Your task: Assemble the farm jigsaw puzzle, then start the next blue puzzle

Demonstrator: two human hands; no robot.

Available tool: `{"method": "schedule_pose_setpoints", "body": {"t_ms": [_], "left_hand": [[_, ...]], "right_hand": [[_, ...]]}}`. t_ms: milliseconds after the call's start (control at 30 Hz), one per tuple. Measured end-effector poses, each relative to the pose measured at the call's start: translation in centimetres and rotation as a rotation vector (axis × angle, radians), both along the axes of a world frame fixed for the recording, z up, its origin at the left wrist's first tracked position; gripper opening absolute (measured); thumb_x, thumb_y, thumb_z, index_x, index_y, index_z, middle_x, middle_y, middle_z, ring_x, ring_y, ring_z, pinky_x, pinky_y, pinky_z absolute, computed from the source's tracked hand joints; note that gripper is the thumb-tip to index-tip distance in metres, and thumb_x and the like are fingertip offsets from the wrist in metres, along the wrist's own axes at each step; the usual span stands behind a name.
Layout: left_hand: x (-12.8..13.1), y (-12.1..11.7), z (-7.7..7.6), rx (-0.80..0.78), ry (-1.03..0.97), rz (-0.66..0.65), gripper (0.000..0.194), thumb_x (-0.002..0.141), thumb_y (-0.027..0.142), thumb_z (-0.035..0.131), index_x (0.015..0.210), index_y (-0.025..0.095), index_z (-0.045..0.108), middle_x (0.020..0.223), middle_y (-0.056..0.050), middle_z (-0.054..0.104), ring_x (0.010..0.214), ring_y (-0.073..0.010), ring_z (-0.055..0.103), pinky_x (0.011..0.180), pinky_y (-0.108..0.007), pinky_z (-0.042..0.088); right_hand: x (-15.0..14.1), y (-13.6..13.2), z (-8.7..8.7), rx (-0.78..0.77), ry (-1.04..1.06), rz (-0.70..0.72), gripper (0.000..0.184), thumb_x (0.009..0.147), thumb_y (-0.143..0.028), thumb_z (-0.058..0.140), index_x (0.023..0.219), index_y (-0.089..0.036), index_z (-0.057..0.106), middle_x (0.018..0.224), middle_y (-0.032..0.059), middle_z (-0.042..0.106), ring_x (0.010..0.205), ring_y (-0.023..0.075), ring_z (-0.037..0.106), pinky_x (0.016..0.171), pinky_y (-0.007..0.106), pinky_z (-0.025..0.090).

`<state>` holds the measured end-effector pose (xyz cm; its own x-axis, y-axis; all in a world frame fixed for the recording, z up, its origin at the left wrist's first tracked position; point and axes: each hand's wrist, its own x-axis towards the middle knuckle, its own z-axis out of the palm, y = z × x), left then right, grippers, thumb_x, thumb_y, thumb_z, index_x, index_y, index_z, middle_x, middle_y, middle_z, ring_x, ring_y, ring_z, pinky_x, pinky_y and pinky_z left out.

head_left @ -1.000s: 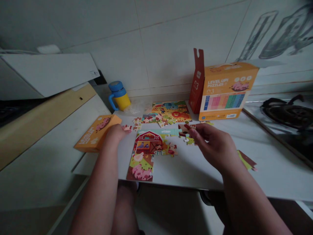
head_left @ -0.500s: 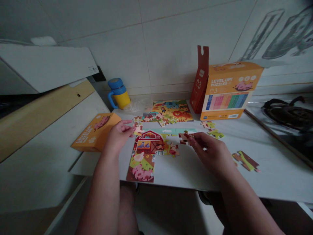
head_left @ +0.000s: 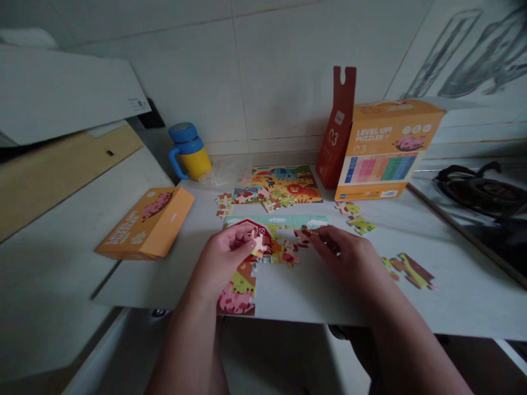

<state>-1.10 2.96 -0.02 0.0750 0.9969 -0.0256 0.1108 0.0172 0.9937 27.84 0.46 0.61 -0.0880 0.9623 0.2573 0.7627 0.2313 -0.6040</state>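
Note:
Between the thumb and fingers of my left hand (head_left: 228,253) is a pale puzzle piece (head_left: 259,243) with brown patches, held above the red barn part of the farm puzzle (head_left: 236,299). My right hand (head_left: 343,249) pinches a brown puzzle piece (head_left: 303,236) at the right side of the same puzzle, close to the cow's head (head_left: 290,252). Joined pieces form a sky strip along the top, the barn, and a pink pig at the lower left. My left hand covers much of the barn.
Loose pieces lie at the right (head_left: 414,271), by the large orange box (head_left: 381,151), and left of a finished animal picture (head_left: 304,186). A smaller orange box (head_left: 146,222), a blue and yellow mug (head_left: 193,156) and a clear plastic bag (head_left: 226,174) stand left. A stove (head_left: 486,192) borders the right.
My left hand has moved right and nearer, bringing a pale piece from the left pile to over the barn. My right hand keeps its brown piece, shifted slightly. The view has tilted a little.

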Motion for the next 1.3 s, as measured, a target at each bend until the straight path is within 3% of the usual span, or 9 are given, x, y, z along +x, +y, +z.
{"method": "schedule_pose_setpoints", "body": {"t_ms": [133, 300, 367, 500, 633, 700, 800, 1033, 1300], "left_hand": [[-0.5, -0.2, -0.2, 0.013, 0.184, -0.035, 0.043, 0.084, 0.029, 0.084, 0.126, 0.022, 0.078, 0.096, -0.004, 0.077, 0.081, -0.0174, 0.069, 0.075, -0.030, 0.054], [-0.7, -0.7, 0.0, 0.032, 0.286, -0.068, 0.021, 0.085, 0.034, 0.083, 0.101, 0.022, 0.079, 0.089, -0.004, 0.076, 0.077, -0.0182, 0.068, 0.069, -0.029, 0.052], [-0.6, -0.8, 0.2, 0.008, 0.225, -0.072, 0.021, 0.086, 0.036, 0.083, 0.097, 0.021, 0.075, 0.092, -0.005, 0.076, 0.081, -0.0188, 0.069, 0.071, -0.029, 0.054], [0.0, -1.2, 0.7, -0.109, -0.083, -0.019, 0.033, 0.082, 0.037, 0.088, 0.097, 0.021, 0.064, 0.087, -0.001, 0.072, 0.072, -0.0166, 0.072, 0.068, -0.028, 0.057], [0.8, -1.8, 1.4, -0.110, -0.300, 0.003, 0.052, 0.082, 0.033, 0.091, 0.126, 0.027, 0.062, 0.088, 0.003, 0.072, 0.072, -0.0159, 0.076, 0.074, -0.030, 0.064], [1.2, -1.9, 1.5, -0.088, -0.324, -0.003, 0.061, 0.085, 0.033, 0.090, 0.139, 0.030, 0.060, 0.090, 0.002, 0.073, 0.080, -0.0176, 0.079, 0.083, -0.033, 0.067], [1.6, -1.9, 1.3, -0.067, -0.334, 0.009, 0.053, 0.091, 0.035, 0.084, 0.139, 0.030, 0.062, 0.096, -0.001, 0.075, 0.089, -0.0211, 0.082, 0.091, -0.038, 0.067], [1.6, -1.6, 0.8, -0.111, -0.373, 0.020, 0.038, 0.093, 0.036, 0.077, 0.129, 0.026, 0.068, 0.101, -0.005, 0.078, 0.089, -0.0241, 0.083, 0.088, -0.038, 0.068], [1.9, -1.7, 1.1, -0.128, -0.345, 0.028, 0.041, 0.092, 0.033, 0.074, 0.131, 0.024, 0.070, 0.114, -0.009, 0.078, 0.085, -0.0218, 0.083, 0.086, -0.036, 0.067]], "right_hand": [[-0.2, 0.1, 0.0, 0.025, -0.023, 0.020, 0.035, 0.108, -0.053, 0.054, 0.102, -0.025, 0.074, 0.079, 0.0012, 0.072, 0.065, 0.0171, 0.061, 0.064, 0.030, 0.043], [-0.2, 0.1, -0.2, 0.054, -0.045, 0.020, 0.033, 0.108, -0.051, 0.055, 0.098, -0.025, 0.072, 0.078, 0.0019, 0.072, 0.065, 0.0176, 0.062, 0.064, 0.030, 0.041], [-0.1, 0.1, -0.3, 0.054, -0.050, 0.022, 0.032, 0.108, -0.050, 0.055, 0.098, -0.025, 0.072, 0.079, 0.0016, 0.072, 0.066, 0.0177, 0.062, 0.064, 0.030, 0.042], [-0.1, 0.2, -0.4, 0.049, -0.052, 0.020, 0.034, 0.108, -0.052, 0.054, 0.099, -0.026, 0.073, 0.080, 0.0022, 0.073, 0.067, 0.0183, 0.063, 0.064, 0.030, 0.042], [-0.1, 0.2, -0.5, 0.055, -0.061, 0.025, 0.032, 0.108, -0.052, 0.055, 0.103, -0.026, 0.074, 0.082, 0.0020, 0.073, 0.067, 0.0181, 0.063, 0.063, 0.030, 0.042], [-0.1, 0.2, -0.5, 0.056, -0.060, 0.027, 0.030, 0.108, -0.050, 0.055, 0.106, -0.026, 0.074, 0.084, 0.0018, 0.074, 0.068, 0.0181, 0.064, 0.065, 0.030, 0.043], [-0.2, 0.2, -0.3, 0.049, -0.064, 0.024, 0.029, 0.107, -0.049, 0.056, 0.105, -0.026, 0.075, 0.085, 0.0016, 0.074, 0.069, 0.0180, 0.066, 0.066, 0.030, 0.044], [-0.3, 0.1, 0.0, 0.061, -0.064, 0.024, 0.031, 0.107, -0.050, 0.056, 0.100, -0.026, 0.075, 0.080, 0.0020, 0.073, 0.066, 0.0186, 0.066, 0.063, 0.031, 0.043], [-0.1, 0.2, -0.3, 0.033, -0.094, 0.007, 0.032, 0.107, -0.051, 0.055, 0.103, -0.026, 0.075, 0.085, 0.0033, 0.077, 0.070, 0.0200, 0.069, 0.065, 0.032, 0.044]]}}
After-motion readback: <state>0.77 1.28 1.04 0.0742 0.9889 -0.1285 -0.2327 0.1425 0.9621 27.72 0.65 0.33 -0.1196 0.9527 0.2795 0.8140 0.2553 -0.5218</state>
